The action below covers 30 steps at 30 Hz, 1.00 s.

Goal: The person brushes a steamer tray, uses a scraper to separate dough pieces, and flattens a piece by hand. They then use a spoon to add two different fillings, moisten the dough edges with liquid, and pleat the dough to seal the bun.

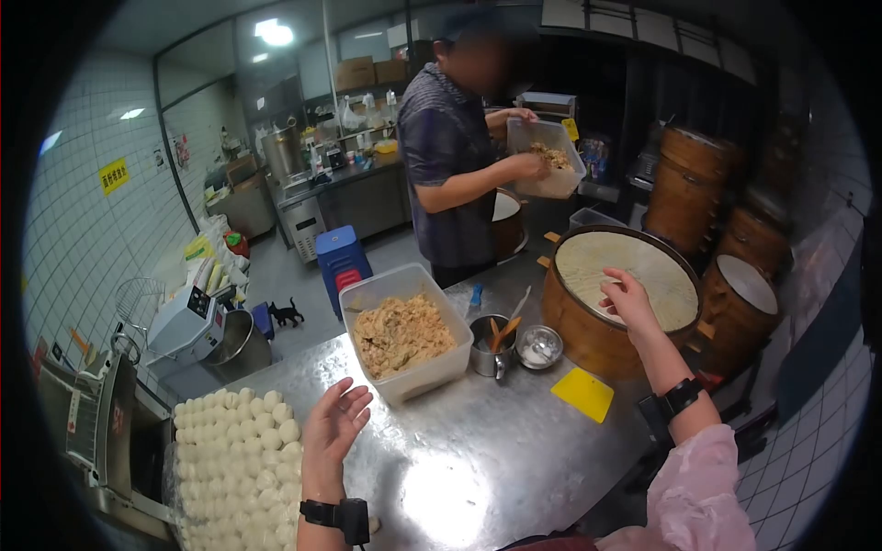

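Observation:
My left hand point(338, 418) is raised over the metal table point(542, 441), fingers apart and nothing in it. It lies between rows of small white dough balls point(239, 459) and a clear plastic tub of minced filling point(402, 338). Over the round bamboo steamer point(579, 321) with its pale liner hovers my right hand point(629, 301), fingers loosely bent and parted, holding nothing visible. A yellow scraper point(583, 395) lies flat by the steamer. Beside the tub stand a metal cup point(487, 358) with wooden-handled tools and a small bowl point(539, 347) holding something white.
Across the table a person point(455, 156) holds another tub of filling point(551, 170), one hand at its mouth. Bamboo steamers point(684, 184) are stacked at the right. A blue stool point(342, 257) and a mixer point(188, 317) stand on the left.

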Motion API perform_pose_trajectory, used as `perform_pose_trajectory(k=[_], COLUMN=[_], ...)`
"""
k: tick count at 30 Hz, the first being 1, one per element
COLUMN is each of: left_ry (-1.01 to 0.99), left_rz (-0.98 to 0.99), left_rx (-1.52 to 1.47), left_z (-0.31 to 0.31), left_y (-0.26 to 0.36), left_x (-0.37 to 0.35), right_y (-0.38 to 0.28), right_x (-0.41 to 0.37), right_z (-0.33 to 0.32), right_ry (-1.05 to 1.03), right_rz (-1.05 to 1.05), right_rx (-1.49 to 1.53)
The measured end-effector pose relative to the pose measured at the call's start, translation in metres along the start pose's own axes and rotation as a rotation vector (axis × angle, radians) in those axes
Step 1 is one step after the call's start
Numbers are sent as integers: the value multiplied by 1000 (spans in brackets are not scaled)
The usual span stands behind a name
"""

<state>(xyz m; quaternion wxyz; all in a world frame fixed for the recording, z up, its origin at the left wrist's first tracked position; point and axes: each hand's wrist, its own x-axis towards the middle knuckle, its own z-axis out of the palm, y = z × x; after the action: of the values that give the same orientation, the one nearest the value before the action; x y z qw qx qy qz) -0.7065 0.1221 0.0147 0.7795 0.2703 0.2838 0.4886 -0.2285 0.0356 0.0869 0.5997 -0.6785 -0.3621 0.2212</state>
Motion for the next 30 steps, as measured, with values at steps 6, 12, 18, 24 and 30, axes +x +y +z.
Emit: perform_pose_trajectory(k=[6, 12, 18, 24, 30], left_ry=[-94, -108, -81, 27, 16], left_rz=[-69, -82, 3, 153, 182], left_rx=[81, 171, 354, 617, 800], left_z=[54, 91, 128, 162, 172], left_y=[-20, -34, -31, -19, -7], left_x=[17, 33, 43, 59, 67], right_y=[4, -10, -32, -50, -79], right_x=[34, 56, 84, 101, 94], right_z=[-30, -44, -39, -16, -1], right_ry=[143, 127, 155, 41, -274], right_rz=[-4, -55, -129, -88, -38], right_rx=[28, 50, 29, 11, -90])
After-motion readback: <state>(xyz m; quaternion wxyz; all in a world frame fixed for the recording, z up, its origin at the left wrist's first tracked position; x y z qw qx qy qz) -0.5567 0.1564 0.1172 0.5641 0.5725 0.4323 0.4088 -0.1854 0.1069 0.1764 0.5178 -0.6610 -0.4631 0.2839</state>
